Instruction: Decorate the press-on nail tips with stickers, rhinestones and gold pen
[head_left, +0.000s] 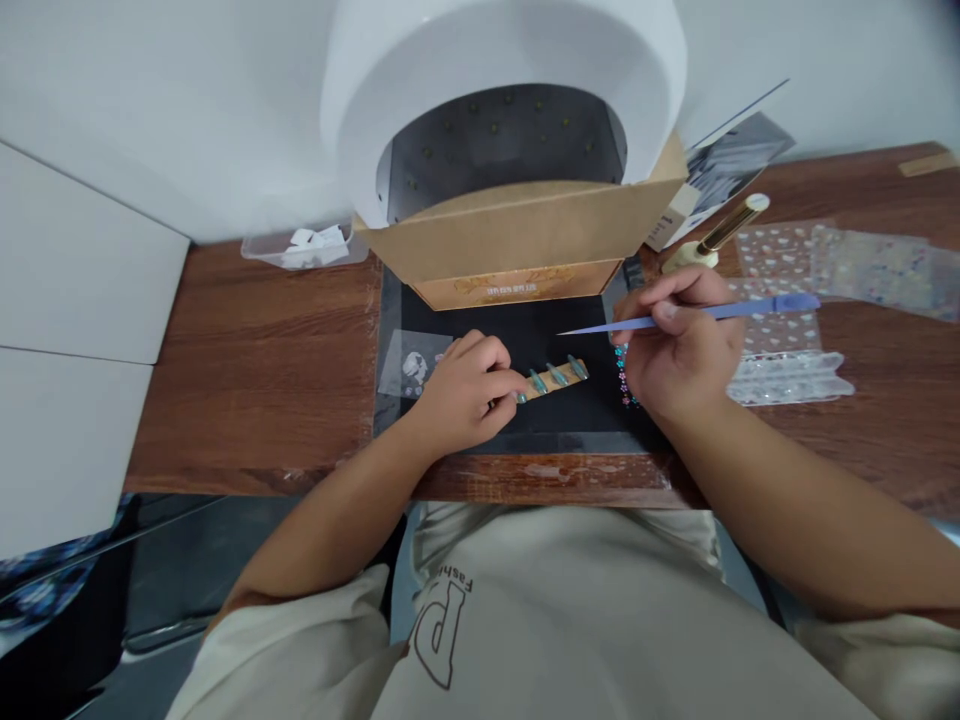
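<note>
In the middle of the black mat [540, 325], a narrow tan strip [551, 383] carries several glossy green press-on nails [557, 375] in a row. My left hand [474, 388] is closed at the strip's left end, its fingers covering that end. A slim purple pointed tool [757, 306] is pinched in my right hand [686, 345]; its fine tip points left and hovers above the strip, apart from the nails. Whether it is a brush or tweezers I cannot tell. Small pink and blue flower decorations [622, 375] lie beside my right hand, partly hidden by it.
A white nail lamp [510, 40] stands over a cardboard box [525, 240] behind the mat. On the right are a polish bottle [690, 257], decoration sheets [870, 270] and a clear plastic case [791, 378]. A clear tray [262, 248] holds white pieces; a clear sheet [401, 360] lies left.
</note>
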